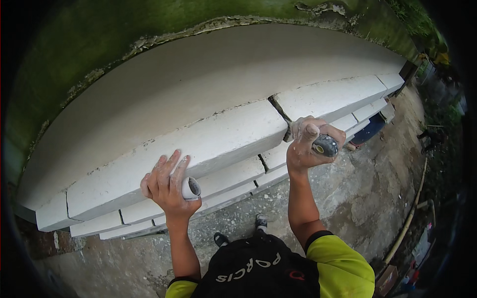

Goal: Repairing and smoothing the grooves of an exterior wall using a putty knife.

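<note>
Smooth white blocks (228,134) edge stained concrete ground (365,186). The left hand (170,188) splays its fingers (white tube (189,188) held thumb-side); the right hand (306,148) curls round a dark handle (328,145).

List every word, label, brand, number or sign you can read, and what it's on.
Black shirt front: white lettering, not copied here; small red mark.
White cylinder at left hand: none seen.
Dark rounded object in right hand: none seen.
White blocks: none seen.
</note>
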Tool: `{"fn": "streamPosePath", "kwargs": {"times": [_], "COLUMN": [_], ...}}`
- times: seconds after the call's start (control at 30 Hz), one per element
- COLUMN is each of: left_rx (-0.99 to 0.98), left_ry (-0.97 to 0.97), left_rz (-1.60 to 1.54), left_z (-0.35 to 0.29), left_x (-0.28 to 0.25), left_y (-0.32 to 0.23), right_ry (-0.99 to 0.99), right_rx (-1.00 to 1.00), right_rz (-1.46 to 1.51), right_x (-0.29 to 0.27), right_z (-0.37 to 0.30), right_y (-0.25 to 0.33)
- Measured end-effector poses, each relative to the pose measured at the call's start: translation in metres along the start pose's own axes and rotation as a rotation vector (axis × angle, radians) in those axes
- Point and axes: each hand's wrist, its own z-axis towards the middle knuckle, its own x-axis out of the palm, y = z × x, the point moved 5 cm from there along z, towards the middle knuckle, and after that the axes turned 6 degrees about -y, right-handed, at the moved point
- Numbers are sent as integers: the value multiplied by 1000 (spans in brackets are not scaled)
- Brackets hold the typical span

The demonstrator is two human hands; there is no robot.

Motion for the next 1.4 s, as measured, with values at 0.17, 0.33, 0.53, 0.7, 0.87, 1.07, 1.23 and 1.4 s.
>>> {"fn": "streamPosePath", "kwargs": {"times": [0.17,0.33,0.53,0.7,0.87,1.07,1.23,1.4], "left_rx": [-8,1,9,0,-12,-5,-71,-131], "left_ry": [-3,-1,34,43,53,-102,626,763], "left_rz": [-9,-7,21,-3,-8,-83,-457,-217], "left_z": [1,0,-3,-6,-8,-42,-146,-151], "left_x": [0,2,5,6,5,2,82,141], "left_y": [0,5,8,8,14,-16,-72,-99], "right_ry": [-58,199,352,53,289,89,342,422], "right_rx": [542,385,273,466,455,471,486,582], "right_rz": [970,311,270,563,260,498,119,70], "right_x": [-19,6,25,6,-20,-114,-145,-180], "right_z": [6,25,25,26,-12,-51,-71,-75], "right_y": [-2,10,14,14,5,10,5,-11]}}
